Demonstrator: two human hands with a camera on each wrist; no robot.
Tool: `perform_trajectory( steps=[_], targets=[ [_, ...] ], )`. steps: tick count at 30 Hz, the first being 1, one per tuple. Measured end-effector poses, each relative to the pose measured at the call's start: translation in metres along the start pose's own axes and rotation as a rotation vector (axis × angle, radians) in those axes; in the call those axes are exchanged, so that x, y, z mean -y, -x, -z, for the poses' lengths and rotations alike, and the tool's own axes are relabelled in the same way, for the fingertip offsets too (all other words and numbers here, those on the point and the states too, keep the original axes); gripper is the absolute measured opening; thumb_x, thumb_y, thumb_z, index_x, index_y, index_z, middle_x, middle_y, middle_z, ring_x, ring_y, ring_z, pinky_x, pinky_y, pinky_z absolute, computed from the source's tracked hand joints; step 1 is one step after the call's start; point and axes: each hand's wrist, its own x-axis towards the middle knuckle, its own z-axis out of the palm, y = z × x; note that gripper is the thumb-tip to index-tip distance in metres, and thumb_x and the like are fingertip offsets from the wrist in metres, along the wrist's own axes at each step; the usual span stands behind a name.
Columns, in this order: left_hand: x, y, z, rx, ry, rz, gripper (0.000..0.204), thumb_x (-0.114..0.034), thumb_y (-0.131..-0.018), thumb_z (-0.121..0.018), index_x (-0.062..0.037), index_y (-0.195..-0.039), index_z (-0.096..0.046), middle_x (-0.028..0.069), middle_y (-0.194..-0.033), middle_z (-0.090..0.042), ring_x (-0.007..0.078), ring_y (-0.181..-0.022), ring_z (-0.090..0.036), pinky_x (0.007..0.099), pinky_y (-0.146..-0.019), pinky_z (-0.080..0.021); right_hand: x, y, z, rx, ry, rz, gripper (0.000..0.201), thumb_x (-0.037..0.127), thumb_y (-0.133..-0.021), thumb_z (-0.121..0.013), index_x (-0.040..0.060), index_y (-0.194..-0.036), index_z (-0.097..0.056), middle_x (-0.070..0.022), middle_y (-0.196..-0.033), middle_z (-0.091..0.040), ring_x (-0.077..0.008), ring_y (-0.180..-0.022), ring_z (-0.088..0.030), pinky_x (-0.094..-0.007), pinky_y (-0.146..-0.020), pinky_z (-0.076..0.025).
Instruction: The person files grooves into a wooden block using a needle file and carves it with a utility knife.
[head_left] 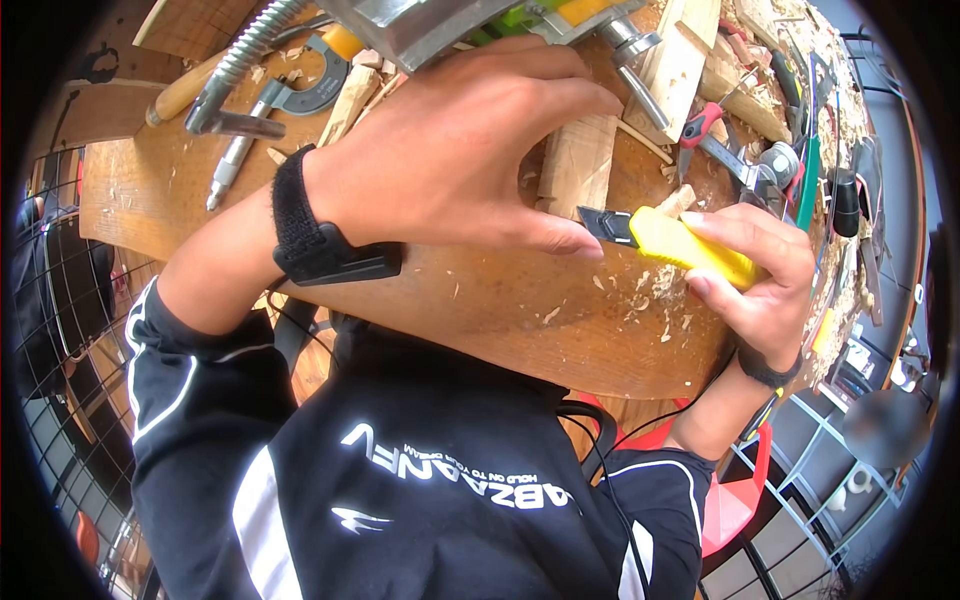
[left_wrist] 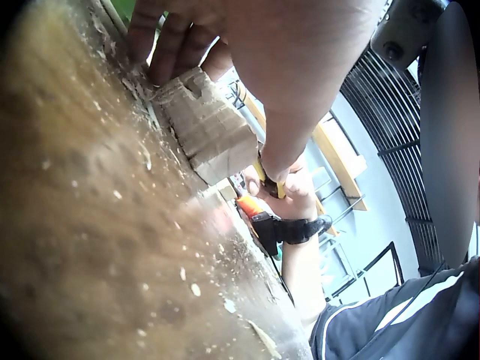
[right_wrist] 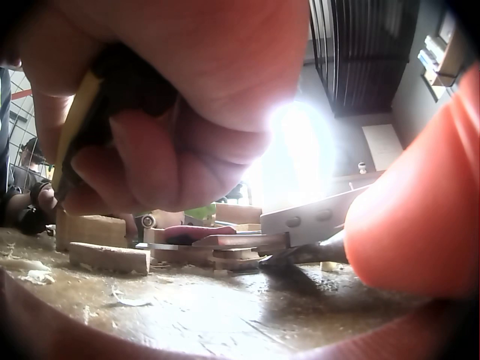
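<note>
My right hand (head_left: 760, 270) grips a yellow utility knife (head_left: 690, 248), its dark blade pointing left. My left hand (head_left: 450, 140) reaches across the bench with its thumb stretched out, the thumb tip right by the blade. A pale wooden block (head_left: 580, 165) lies under the spread left hand. In the left wrist view, the fingers come down behind that block (left_wrist: 214, 139), while the thumb ends in front of the knife. In the right wrist view, curled fingers (right_wrist: 142, 165) wrap the knife handle, with much of it hidden in shadow.
A metal vise (head_left: 410, 30) stands at the bench's back edge. A micrometer (head_left: 270, 105) lies to the left. Red-handled pliers (head_left: 705, 130), wood offcuts and heaped shavings crowd the right. The wooden bench (head_left: 480, 315) has scattered chips near its front edge.
</note>
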Motion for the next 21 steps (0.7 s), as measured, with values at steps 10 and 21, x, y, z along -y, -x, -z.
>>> perform_trajectory(
  steps=[10, 21],
  targets=[
    [0.0002, 0.0009, -0.0015, -0.002, 0.007, -0.007, 0.083, -0.045, -0.068, -0.092, -0.0009, -0.132, -0.063, 0.0185, -0.124, -0.064, 0.0370, -0.113, -0.064, 0.0430, -0.098, -0.050, 0.0018, 0.0007, 0.0001, -0.002, 0.011, -0.013, 0.040, 0.003, -0.072, -0.083, -0.0022, -0.112, -0.076, -0.0159, -0.093, -0.076, -0.0219, -0.077, -0.073, -0.0296, -0.067, -0.054],
    [-0.0019, 0.0003, -0.0019, 0.039, 0.062, -0.015, 0.075, -0.038, -0.075, -0.083, 0.0025, -0.134, -0.061, 0.0217, -0.123, -0.062, 0.0384, -0.111, -0.063, 0.0444, -0.097, -0.049, 0.0045, 0.0013, -0.0036, -0.023, 0.010, -0.005, 0.041, 0.002, -0.073, -0.085, -0.0024, -0.112, -0.077, -0.0168, -0.092, -0.076, -0.0227, -0.077, -0.073, -0.0295, -0.068, -0.054]
  ],
)
